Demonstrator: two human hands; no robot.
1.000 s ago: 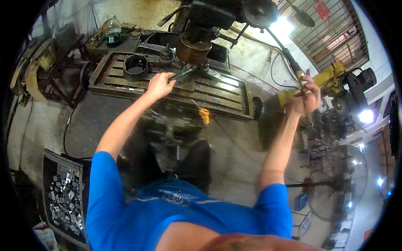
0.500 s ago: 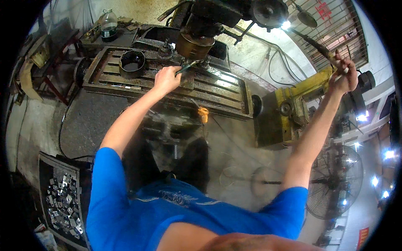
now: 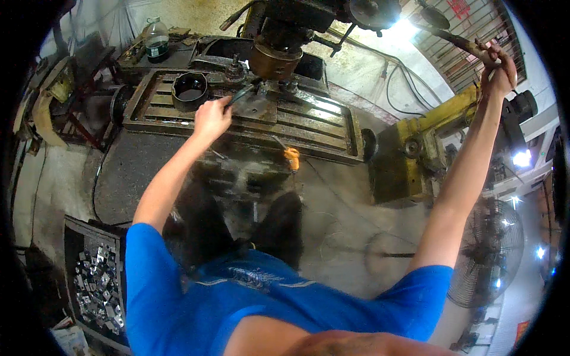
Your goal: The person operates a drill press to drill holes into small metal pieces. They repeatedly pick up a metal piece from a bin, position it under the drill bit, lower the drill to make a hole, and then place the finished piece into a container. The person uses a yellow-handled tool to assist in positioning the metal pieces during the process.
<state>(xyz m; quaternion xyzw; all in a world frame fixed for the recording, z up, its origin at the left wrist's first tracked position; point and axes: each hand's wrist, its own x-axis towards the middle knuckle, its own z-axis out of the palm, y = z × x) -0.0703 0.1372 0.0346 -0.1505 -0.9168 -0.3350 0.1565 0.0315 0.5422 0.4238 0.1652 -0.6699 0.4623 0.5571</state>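
Black liquid, oil perhaps, sits in the round pot (image 3: 187, 105) on the slotted worktop (image 3: 328, 135), left of the spindle head (image 3: 274, 63). The person's left hand (image 3: 212, 120) is closed round a slim dark tool (image 3: 242, 94), its far end just below the spindle; whether it touches anything there I can't tell. Well apart, the right hand (image 3: 500, 71) is wrapped round the end of a long lever (image 3: 457, 43). I'd judge the step as work under the spindle, one arm guiding, the other minding the lever; next calls for a steady tool and a controlled pull. Low on the left, a dark crate (image 3: 95, 228) holds heaped small metal pieces (image 3: 98, 291).
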